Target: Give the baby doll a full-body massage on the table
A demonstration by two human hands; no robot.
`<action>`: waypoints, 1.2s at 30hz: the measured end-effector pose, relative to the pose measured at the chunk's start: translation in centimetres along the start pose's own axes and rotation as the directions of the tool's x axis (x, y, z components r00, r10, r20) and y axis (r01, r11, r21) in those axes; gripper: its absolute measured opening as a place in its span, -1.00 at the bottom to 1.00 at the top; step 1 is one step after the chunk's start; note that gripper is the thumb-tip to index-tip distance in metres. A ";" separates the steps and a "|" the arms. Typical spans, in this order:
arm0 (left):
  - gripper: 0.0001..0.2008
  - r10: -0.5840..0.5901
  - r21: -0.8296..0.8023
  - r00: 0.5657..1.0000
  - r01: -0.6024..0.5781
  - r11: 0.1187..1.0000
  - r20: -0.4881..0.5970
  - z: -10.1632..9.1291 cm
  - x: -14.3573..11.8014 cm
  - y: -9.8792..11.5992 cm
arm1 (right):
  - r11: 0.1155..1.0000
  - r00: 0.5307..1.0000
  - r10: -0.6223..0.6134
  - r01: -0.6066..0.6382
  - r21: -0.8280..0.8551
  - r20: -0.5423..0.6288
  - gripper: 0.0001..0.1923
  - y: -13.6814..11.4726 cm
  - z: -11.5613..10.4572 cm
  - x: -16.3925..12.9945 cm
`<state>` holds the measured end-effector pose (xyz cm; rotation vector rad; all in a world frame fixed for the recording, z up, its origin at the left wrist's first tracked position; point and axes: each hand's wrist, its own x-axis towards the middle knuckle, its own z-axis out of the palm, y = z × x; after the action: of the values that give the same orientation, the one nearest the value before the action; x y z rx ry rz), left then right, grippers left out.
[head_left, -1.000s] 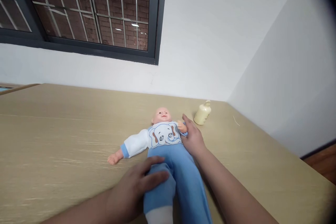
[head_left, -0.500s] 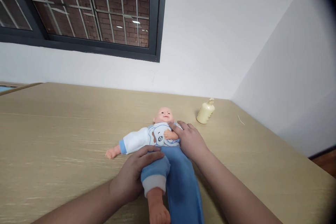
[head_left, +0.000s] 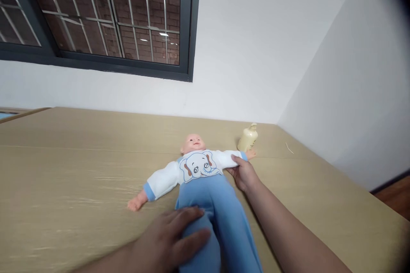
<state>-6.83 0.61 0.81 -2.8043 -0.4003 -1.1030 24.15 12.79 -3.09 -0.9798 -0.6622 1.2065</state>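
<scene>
A baby doll (head_left: 198,166) lies on its back on a tan table (head_left: 64,170), head toward the wall. It wears a white top with an elephant print and blue trousers. My right hand (head_left: 242,173) grips the doll's white sleeve, and that arm is stretched out to the right. My left hand (head_left: 169,239) rests on the doll's blue trouser leg near the bottom of the view, fingers wrapped over the cloth. The doll's other arm lies spread to the left.
A cream pump bottle (head_left: 247,137) stands just behind the doll's outstretched hand, near the corner of the white walls. A barred window (head_left: 96,13) is above the table. The table's right edge (head_left: 368,192) drops to a wooden floor.
My right hand has drawn the doll's arm from across its chest out to the right. My left hand slid down the leg, which now lies lower and flatter.
</scene>
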 end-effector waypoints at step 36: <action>-0.54 -0.344 -0.480 0.938 0.315 0.819 0.028 1.3 1.3 -3.4 | -0.422 0.785 -0.104 0.521 -0.742 0.610 -0.37 -2.6 5.6 -4.6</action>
<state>-6.02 4.41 0.76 -3.1942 -0.7226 -1.5434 19.36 9.73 2.14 -1.7205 -2.3056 -0.2744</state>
